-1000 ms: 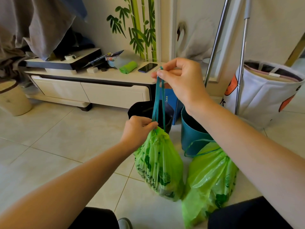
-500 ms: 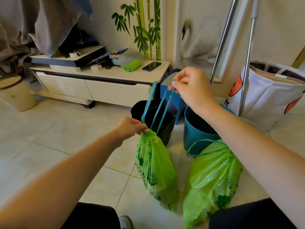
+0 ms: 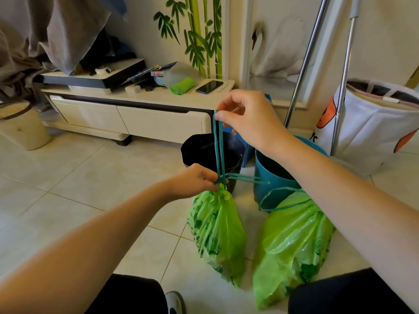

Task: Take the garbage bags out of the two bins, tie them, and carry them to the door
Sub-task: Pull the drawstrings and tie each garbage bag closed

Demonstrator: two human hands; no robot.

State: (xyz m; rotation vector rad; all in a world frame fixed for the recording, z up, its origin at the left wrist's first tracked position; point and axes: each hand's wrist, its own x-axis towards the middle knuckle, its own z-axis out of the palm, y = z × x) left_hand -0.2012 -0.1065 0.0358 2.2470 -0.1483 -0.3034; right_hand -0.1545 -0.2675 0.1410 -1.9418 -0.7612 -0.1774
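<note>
A green garbage bag (image 3: 217,232) hangs just above the floor tiles, its mouth gathered tight. My left hand (image 3: 195,180) pinches the gathered neck where the teal drawstring (image 3: 218,150) crosses. My right hand (image 3: 247,118) holds the drawstring's upper end, pulled straight up. A loop of the string sticks out to the right of the neck. A second green bag (image 3: 292,243) lies on the floor to the right, its teal drawstring loose. Behind them stand a black bin (image 3: 197,152) and a teal bin (image 3: 272,175), both without bags.
A low white TV cabinet (image 3: 140,114) with a phone and green cloth stands behind. Two metal poles (image 3: 303,64) lean at the right beside a white laundry basket (image 3: 374,123). A beige bin (image 3: 22,125) sits far left. My knees are at the bottom edge.
My right hand has brought the spread drawstring strands together and pulled them straight up. A loop now juts right from the neck. The bag stays in place.
</note>
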